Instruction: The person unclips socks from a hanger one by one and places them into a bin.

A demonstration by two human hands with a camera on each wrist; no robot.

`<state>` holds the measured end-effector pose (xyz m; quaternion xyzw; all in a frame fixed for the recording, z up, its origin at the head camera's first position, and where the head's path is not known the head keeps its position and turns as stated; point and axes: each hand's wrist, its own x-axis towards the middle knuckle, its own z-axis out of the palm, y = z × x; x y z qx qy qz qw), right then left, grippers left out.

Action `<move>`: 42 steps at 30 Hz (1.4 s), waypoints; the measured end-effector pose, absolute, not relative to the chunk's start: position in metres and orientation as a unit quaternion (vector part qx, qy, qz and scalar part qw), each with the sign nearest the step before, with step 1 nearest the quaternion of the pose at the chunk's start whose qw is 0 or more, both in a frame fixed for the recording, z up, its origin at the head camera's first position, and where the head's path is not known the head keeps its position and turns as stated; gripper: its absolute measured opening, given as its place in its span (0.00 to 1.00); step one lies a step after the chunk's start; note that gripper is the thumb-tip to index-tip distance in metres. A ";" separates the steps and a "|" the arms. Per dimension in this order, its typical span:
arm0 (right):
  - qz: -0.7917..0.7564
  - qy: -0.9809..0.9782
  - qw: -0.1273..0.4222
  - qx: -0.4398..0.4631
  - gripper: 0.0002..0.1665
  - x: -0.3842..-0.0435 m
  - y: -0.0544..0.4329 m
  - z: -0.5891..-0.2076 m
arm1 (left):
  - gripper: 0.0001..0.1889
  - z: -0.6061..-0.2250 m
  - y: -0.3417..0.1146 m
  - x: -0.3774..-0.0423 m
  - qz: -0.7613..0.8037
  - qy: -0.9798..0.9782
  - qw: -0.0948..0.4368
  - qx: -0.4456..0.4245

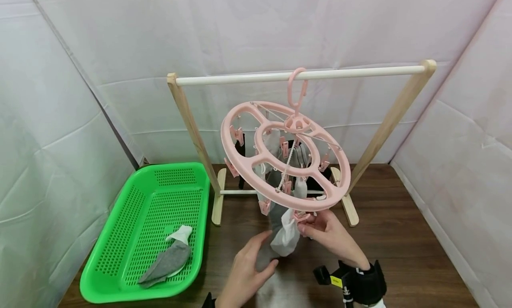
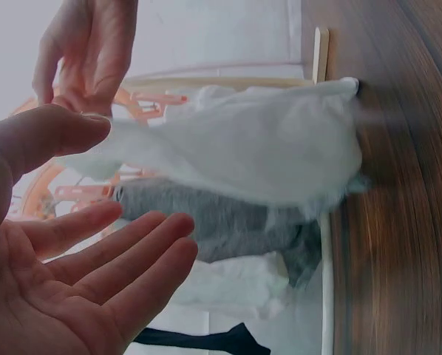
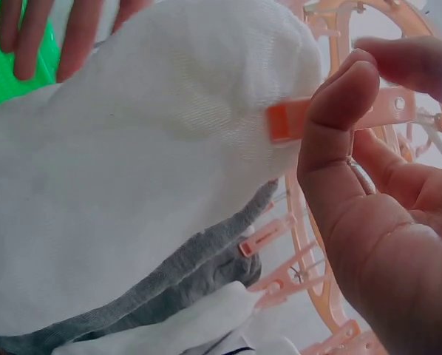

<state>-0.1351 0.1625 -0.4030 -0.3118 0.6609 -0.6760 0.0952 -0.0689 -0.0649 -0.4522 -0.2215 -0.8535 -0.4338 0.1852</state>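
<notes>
A pink round clip hanger (image 1: pixel 304 204) hangs tilted, its near side low. From a peg (image 3: pixel 287 122) on its near edge hangs a white sock (image 1: pixel 286 239). My right hand (image 1: pixel 330 232) has thumb and fingers curled around that peg, the thumb covering part of it in the right wrist view. Beside the sock, on its left, is my left hand (image 1: pixel 250 268), fingers spread and palm toward the cloth. Behind the white sock hang a grey sock (image 2: pixel 206 218) and a black sock (image 2: pixel 206 339).
The hanger's hook is over the white bar (image 1: pixel 240 80) of a wooden-legged rack. At the left, a green basket (image 1: pixel 140 295) holds a grey sock (image 1: pixel 168 261) with a white part (image 1: pixel 181 234). White sheeting (image 1: pixel 140 41) surrounds the brown tabletop (image 1: pixel 408 254).
</notes>
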 end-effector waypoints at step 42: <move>-0.689 0.659 0.082 -0.292 0.08 -0.126 0.139 -0.396 | 0.15 -0.448 -0.043 -0.080 -0.444 -0.846 0.193 -0.224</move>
